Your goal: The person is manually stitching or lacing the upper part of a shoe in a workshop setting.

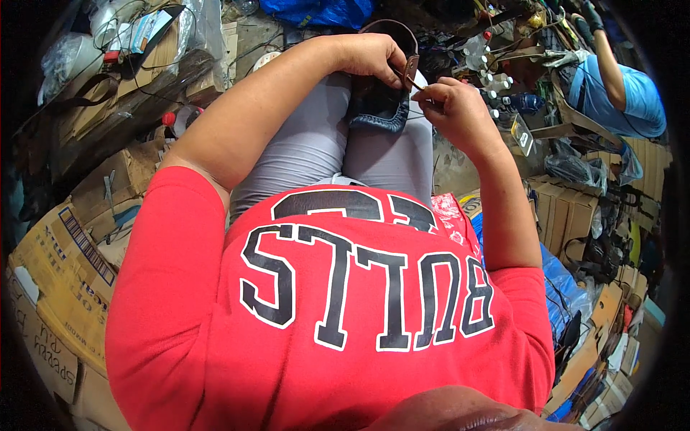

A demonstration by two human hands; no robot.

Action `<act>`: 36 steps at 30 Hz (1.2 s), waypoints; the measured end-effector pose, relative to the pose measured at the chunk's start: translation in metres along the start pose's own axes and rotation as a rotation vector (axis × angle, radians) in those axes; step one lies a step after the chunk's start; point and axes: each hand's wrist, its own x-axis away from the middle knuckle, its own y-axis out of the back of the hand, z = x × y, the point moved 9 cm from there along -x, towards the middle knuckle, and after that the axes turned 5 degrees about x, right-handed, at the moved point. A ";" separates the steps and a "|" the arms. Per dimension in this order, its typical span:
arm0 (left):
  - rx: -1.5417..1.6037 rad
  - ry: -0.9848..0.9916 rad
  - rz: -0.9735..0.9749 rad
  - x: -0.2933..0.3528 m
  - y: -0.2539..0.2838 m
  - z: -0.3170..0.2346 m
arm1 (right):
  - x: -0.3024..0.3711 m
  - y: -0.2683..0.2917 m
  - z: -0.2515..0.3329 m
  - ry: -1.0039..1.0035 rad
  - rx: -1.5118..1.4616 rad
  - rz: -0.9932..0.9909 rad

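The dark blue leather bag (377,108) rests on the person's knees, and the left hand (374,56) is closed around its brown strap (410,68) near the tab, holding it steady. The right hand (453,104) has its fingertips pinched tight on what looks like a thin needle or thread (417,86) at that tab, though it is too small to be sure. The strap appears partly fixed to the bag, with hand work at the tab seemingly unfinished; flattened cardboard boxes (65,266) lie around.
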 end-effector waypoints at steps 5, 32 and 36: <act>-0.044 0.012 0.009 -0.003 -0.001 -0.003 | 0.000 -0.020 -0.023 -0.061 -0.326 0.098; -0.132 -0.088 -0.655 0.098 0.022 -0.016 | 0.029 -0.034 -0.023 -0.033 -0.306 -0.182; -0.367 -0.190 -0.621 0.100 -0.013 -0.026 | 0.036 -0.037 -0.015 -0.019 -0.233 -0.261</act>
